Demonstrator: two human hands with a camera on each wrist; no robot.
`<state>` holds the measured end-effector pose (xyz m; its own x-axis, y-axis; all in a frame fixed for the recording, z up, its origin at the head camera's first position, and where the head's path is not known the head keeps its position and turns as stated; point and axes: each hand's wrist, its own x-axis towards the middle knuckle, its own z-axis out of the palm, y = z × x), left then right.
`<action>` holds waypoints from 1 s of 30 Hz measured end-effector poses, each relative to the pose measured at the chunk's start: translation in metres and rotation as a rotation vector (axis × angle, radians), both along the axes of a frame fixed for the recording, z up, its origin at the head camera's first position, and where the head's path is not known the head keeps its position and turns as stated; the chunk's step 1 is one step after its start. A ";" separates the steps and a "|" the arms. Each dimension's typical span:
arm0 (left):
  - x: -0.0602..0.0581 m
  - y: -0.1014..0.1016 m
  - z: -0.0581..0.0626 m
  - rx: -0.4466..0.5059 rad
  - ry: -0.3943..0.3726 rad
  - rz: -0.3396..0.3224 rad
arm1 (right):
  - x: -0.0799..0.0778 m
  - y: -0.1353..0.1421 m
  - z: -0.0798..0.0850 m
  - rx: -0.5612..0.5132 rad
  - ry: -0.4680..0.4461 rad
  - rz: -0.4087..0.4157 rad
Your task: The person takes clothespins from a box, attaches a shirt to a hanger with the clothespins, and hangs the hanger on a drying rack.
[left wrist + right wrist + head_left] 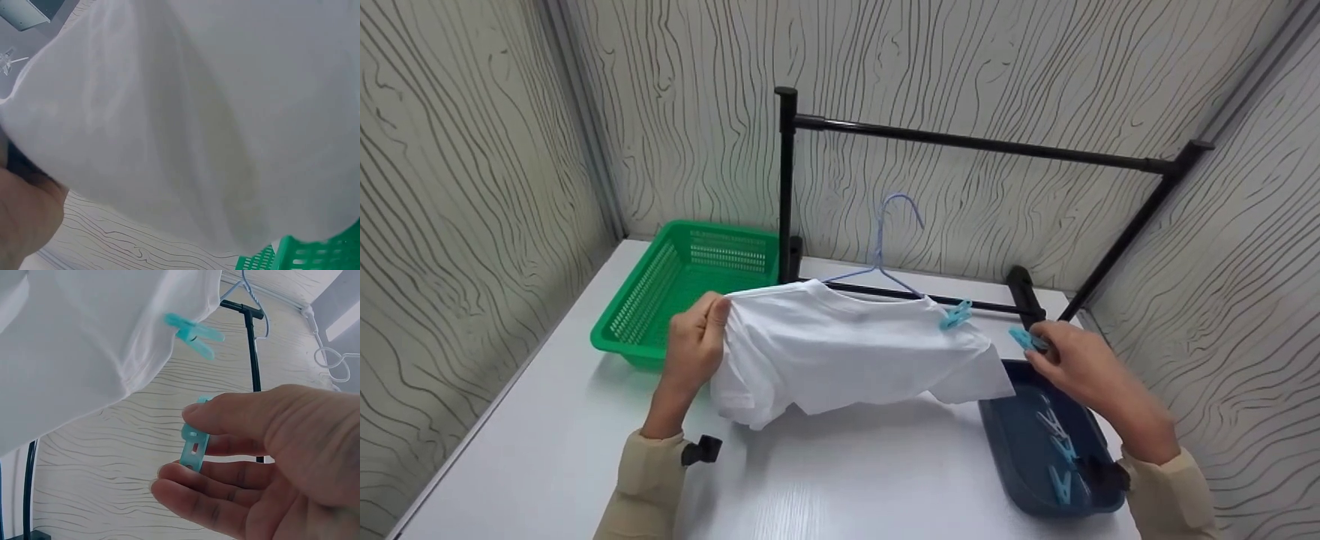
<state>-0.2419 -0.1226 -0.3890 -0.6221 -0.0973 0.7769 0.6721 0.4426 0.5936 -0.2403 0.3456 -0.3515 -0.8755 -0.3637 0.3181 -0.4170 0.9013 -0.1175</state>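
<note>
A white T-shirt (855, 349) hangs on a blue wire hanger (879, 247) in front of the black rack. My left hand (697, 337) grips the shirt at its left shoulder; in the left wrist view the cloth (185, 124) fills most of the picture. One turquoise clothespin (956, 315) is clipped on the shirt's right shoulder, also seen beside the cloth in the right wrist view. To the right of the shirt, apart from it, my right hand (1084, 371) pinches a second clothespin (194, 444) between thumb and fingers.
A green basket (622, 341) stands at the back left of the white table. The black rack's top bar (975, 140) runs above the hanger. At the right, a dark blue tub (1012, 450) holds several clothespins (1061, 484), partly under my right arm.
</note>
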 end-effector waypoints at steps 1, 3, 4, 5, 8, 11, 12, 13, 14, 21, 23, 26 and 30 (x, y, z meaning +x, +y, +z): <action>0.000 0.001 0.000 0.000 0.001 0.001 | 0.000 -0.002 0.001 0.001 0.005 0.004; 0.000 0.001 0.000 0.000 0.002 -0.001 | 0.001 -0.004 0.004 0.000 0.003 0.006; -0.001 0.001 0.000 -0.001 0.004 -0.002 | 0.002 -0.006 0.006 -0.002 -0.002 0.006; -0.001 0.001 0.000 -0.003 0.006 -0.004 | 0.003 -0.008 0.008 -0.004 -0.002 0.006; -0.001 0.000 -0.001 -0.008 0.005 -0.009 | 0.004 -0.013 0.012 -0.018 0.009 0.008; -0.001 0.000 -0.002 -0.006 0.005 -0.011 | 0.004 -0.017 0.013 -0.030 0.037 0.016; -0.001 0.000 -0.002 -0.005 0.007 -0.013 | 0.003 -0.019 0.014 -0.031 0.049 0.019; -0.001 0.000 -0.002 -0.006 0.008 -0.014 | 0.003 -0.021 0.014 -0.031 0.061 0.021; -0.001 0.001 -0.001 -0.007 0.011 -0.016 | 0.003 -0.022 0.014 -0.029 0.074 0.025; -0.002 0.008 0.006 -0.011 0.015 -0.053 | 0.001 -0.033 0.018 -0.049 0.147 0.078; -0.001 0.010 0.008 -0.020 0.015 -0.049 | 0.000 -0.036 0.020 -0.056 0.177 0.098; -0.001 0.013 0.009 -0.032 0.026 -0.051 | 0.000 -0.039 0.022 -0.067 0.219 0.120; -0.011 0.014 -0.003 -0.041 0.042 -0.062 | -0.001 -0.044 0.027 -0.067 0.253 0.141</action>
